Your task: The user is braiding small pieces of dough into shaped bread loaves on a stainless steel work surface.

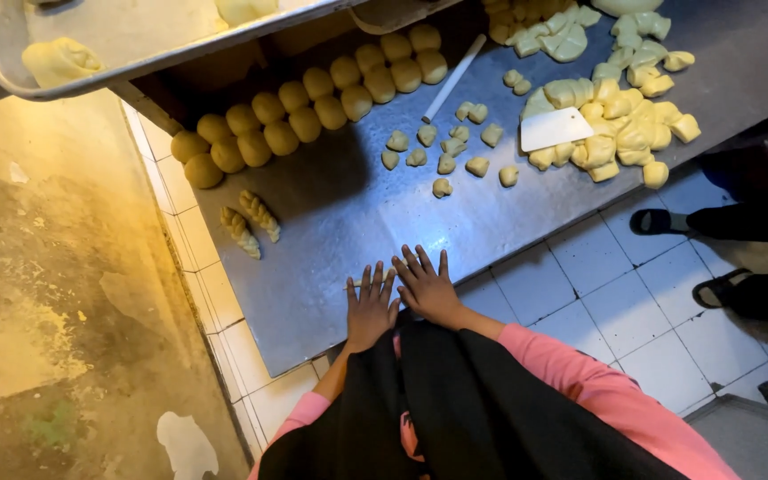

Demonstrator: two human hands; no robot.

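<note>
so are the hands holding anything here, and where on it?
Nothing is gripped. Left hand and right hand lie flat on the metal table, fingers spread; a thin bit of dough peeks from under the left fingers.

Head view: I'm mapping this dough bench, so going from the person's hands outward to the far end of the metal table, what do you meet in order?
Left hand and right hand flat on the metal table → two twisted dough pieces → small dough bits → double row of dough balls → white scraper on the cut dough heap.

Metal table (331, 213) smooth, dull sheen. Dough balls (313, 107) soft, matt yellow. White plastic scraper (556, 129) smooth. Metal tray (91, 84) brushed. Floor tiles (597, 284) glossy white.
</note>
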